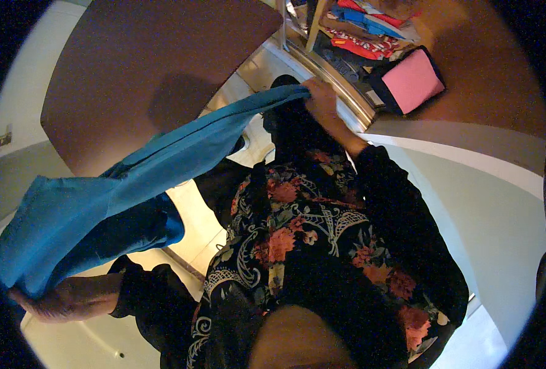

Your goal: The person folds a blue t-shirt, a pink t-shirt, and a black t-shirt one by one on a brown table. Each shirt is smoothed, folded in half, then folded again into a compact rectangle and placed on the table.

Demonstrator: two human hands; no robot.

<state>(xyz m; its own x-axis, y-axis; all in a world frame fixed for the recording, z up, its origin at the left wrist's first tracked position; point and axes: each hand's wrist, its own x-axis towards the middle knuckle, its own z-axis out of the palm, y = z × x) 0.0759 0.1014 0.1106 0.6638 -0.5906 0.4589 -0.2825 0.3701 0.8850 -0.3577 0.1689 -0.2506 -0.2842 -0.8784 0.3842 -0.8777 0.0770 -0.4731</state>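
A teal cloth garment [176, 152] is stretched diagonally between my two hands. My right hand [321, 101], at upper centre, grips its narrow, bunched end. At the lower left, my left hand [65, 300] holds the wider end, with the fingertips partly hidden by cloth. A darker blue fold hangs below the upper layer, near my left wrist. Whether the garment is trousers or a top, I cannot tell. The cloth is held up in front of my black floral clothing [282, 244].
A large brown panel [130, 69] stands beyond the garment at upper left. To the upper right, an open wardrobe has a metal door track [353, 108], folded clothes [365, 27] and a dark box with a pink top [413, 82]. Pale floor tiles [199, 221] show below.
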